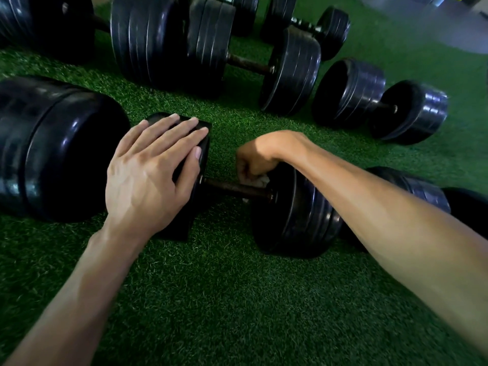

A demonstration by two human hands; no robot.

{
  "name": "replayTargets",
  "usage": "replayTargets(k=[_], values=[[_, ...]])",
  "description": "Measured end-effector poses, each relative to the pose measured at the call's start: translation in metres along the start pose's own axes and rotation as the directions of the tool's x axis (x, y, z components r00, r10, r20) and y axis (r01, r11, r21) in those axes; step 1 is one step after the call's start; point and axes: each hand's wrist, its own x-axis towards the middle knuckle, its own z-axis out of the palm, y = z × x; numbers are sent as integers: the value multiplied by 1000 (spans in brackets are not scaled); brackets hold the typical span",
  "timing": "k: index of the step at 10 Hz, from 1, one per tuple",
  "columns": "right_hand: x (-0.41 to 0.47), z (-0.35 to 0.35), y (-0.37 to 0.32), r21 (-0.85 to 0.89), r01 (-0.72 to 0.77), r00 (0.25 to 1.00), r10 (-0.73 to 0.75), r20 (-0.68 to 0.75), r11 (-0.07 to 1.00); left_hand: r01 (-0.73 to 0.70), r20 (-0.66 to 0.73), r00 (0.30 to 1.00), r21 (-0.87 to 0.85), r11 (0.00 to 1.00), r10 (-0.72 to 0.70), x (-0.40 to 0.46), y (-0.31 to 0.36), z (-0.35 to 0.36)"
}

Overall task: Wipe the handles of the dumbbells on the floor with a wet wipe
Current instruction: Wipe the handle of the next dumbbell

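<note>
One wipe [260, 180] (seemingly) inside right-hand [253, 159] grip

left hand [148, 175] — fingers straight, palm down | right hand [257, 161] — fingers curled, wrist bent

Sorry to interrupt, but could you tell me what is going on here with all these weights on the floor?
A person is cleaning dumbbells laid out on green artificial turf. The left hand rests flat on one black rubber end plate of the nearest black dumbbell, steadying it. The right hand is curled around a white wet wipe at the right end of that dumbbell's rusty metal handle. Several other black dumbbells lie behind.
</note>
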Motion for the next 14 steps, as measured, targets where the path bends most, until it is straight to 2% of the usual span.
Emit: replayTargets(k=[1, 2, 4, 5, 6, 7, 8, 9, 10, 11, 12, 13, 14], values=[[-2, -1, -1, -46, -6, 998, 3, -55, 999, 0, -3, 1000, 3, 1000, 0, 0, 0, 0], [2, 3, -13, -140, -3, 999, 9, 40, 990, 1, 3, 1000, -2, 1000, -1, 0, 0, -1], [-2, 0, -2, -163, -47, 999, 46, -15, 985, 7, 5, 1000, -1, 1000, -7, 0, 1, -1], [2, 6, -9, -209, -57, 998, 62, 20, 976, 7, 3, 1000, -5, 1000, -7, 0, 1, -2], [-2, 2, -4, -164, -61, 997, 68, 34, 985, 9, 1, 1000, -6, 1000, -9, -1, 1, -2], [-5, 5, -2, -161, -77, 997, 72, -41, 984, 11, 1, 1000, 0, 1000, -11, -1, 1, -1], [3, 11, -9, -196, -113, 993, 104, -56, 974, 9, 0, 1000, -1, 1000, -9, 0, 0, -1], [4, 16, -6, -208, -188, 980, 170, -103, 960, 2, -3, 1000, -5, 1000, -2, -1, 1, -2], [-24, 22, -9, 41, -152, 899, 156, -409, 987, 2, -8, 1000, 0, 1000, -2, -2, 2, -2], [-52, 39, -36, 552, 197, 723, 260, -640, 810, -1, -7, 1000, -1, 1000, 1, -1, 2, -2], [-52, 81, -73, 842, 529, 759, 386, -524, 103, -4, 2, 1000, 10, 1000, 4, -1, 1, -2], [-46, 127, -102, 819, 453, 873, 358, -329, -353, -3, 3, 1000, 12, 1000, 3, -2, 1, -1], [-25, 143, -112, 725, 391, 895, 419, -154, -567, -2, -1, 1000, 12, 1000, 2, -2, 2, -1]])
